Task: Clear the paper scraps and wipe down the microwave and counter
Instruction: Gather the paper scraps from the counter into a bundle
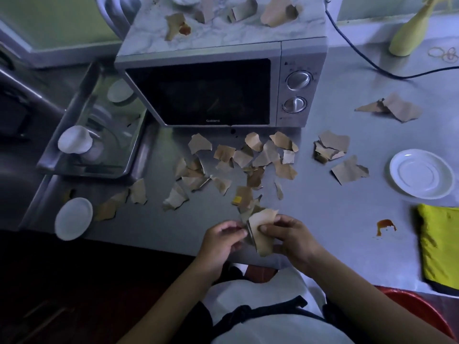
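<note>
Several torn brown paper scraps (250, 160) lie scattered on the grey counter (347, 219) in front of the silver microwave (218, 90). More scraps (275, 11) sit on the microwave's marbled top, one beside a reddish stain (185, 29). Near the counter's front edge my left hand (221, 239) and my right hand (290, 237) together hold a small stack of scraps (260, 232). Other scraps (395, 108) lie to the right of the microwave. A brown spill (385, 225) marks the counter at the right.
A yellow cloth (439, 244) lies at the right edge, a white saucer (422, 173) behind it. A steel tray (74, 167) with white cups sits left of the microwave. A white lid (73, 218) rests at front left. A black cable (372, 63) and a yellow bottle (409, 33) are behind.
</note>
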The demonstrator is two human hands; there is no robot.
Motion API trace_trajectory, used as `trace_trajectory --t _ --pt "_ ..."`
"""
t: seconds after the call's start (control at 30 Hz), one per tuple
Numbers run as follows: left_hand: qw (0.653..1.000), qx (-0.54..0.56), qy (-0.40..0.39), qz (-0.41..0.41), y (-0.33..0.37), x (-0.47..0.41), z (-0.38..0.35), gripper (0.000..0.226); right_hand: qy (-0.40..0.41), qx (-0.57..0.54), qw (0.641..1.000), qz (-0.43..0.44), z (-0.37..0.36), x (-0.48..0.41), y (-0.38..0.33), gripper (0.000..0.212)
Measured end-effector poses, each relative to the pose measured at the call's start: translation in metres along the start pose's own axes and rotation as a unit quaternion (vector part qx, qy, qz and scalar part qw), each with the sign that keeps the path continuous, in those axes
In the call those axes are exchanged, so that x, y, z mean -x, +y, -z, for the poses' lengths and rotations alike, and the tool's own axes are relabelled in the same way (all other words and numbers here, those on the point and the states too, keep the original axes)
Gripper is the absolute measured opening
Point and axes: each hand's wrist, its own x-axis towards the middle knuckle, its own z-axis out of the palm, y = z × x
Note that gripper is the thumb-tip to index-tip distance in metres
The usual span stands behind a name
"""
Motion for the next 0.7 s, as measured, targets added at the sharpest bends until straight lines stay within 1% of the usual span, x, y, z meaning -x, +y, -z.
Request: trace_trajectory --t 0.03,0.1,0.2,0.27,0.37,0.4,0.47,0.5,0.53,0.57,0.6,0.63,0.7 --pt "1.0 0.024 0.004 0.002 -0.001 0.002 -0.004 0.011 -0.002 0.0 1.0 0.001 -0.002 -0.003 0.0 0.036" --pt "0.998 0.059 0.012 0.006 -0.001 0.006 -0.009 0.012 -0.006 0.006 1.0 0.005 -0.006 -0.007 0.0 0.026" --pt "0.995 0.099 -0.007 0.006 -0.003 0.008 -0.008 0.014 -0.023 0.003 1.0 0.019 -0.011 -0.011 -0.001 0.013" --pt "0.992 0.12 -0.027 0.005 -0.005 0.009 -0.006 0.014 -0.039 0.001 0.999 0.014 -0.012 -0.011 -0.002 0.015" --pt "0.991 0.118 -0.058 0.004 -0.009 0.008 -0.006 0.016 -0.045 0.0 0.999 -0.02 -0.009 -0.01 -0.004 0.033" --pt "0.991 0.113 -0.072 0.004 -0.01 0.006 -0.006 0.016 -0.043 -0.001 0.999 -0.025 -0.007 -0.01 -0.004 0.034" --pt "0.991 0.102 -0.086 0.003 -0.01 0.001 -0.007 0.019 -0.027 -0.009 0.999 -0.023 -0.001 -0.009 -0.004 0.024" --pt "0.994 0.082 -0.079 -0.006 -0.011 -0.003 -0.006 0.02 -0.009 -0.013 1.0 -0.02 0.002 -0.009 -0.004 0.02" --pt "0.997 0.035 -0.061 -0.025 -0.011 -0.009 -0.005 0.018 0.012 -0.016 1.0 -0.019 0.005 -0.009 -0.004 0.02" --pt "0.997 -0.041 -0.038 -0.054 -0.012 -0.016 -0.003 0.015 0.032 -0.02 0.999 -0.019 0.009 -0.008 -0.005 0.021" --pt "0.987 -0.135 -0.018 -0.085 -0.013 -0.024 -0.001 0.016 0.049 -0.022 0.998 -0.018 0.013 -0.007 -0.005 0.023" --pt "0.965 -0.234 0.0 -0.12 -0.013 -0.033 0.001 0.022 0.062 -0.024 0.998 -0.016 0.016 -0.006 -0.005 0.022" --pt "0.896 -0.401 0.017 -0.188 -0.011 -0.051 0.003 0.047 0.094 -0.022 0.995 -0.007 0.022 -0.001 -0.005 0.01"
